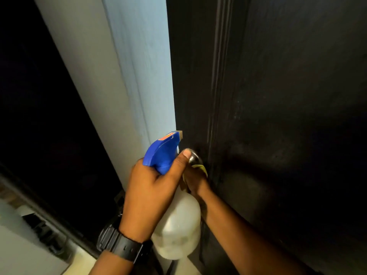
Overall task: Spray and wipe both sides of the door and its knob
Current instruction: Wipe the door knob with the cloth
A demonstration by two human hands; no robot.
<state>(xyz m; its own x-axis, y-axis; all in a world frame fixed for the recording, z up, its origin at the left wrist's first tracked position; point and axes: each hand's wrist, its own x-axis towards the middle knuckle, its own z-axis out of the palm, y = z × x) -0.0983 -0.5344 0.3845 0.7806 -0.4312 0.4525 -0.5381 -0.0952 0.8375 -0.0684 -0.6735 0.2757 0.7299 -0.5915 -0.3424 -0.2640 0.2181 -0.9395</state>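
L hand is wrapped round the neck of a spray bottle, thumb laid beside its blue trigger head, nozzle pointed twd the door; a black wristwatch is worn on that wrist. R hand is closed on a yellow cloth, held against the metal knob. Knob is set near the L edge of the black door, w/ a pale blue panel alongside.
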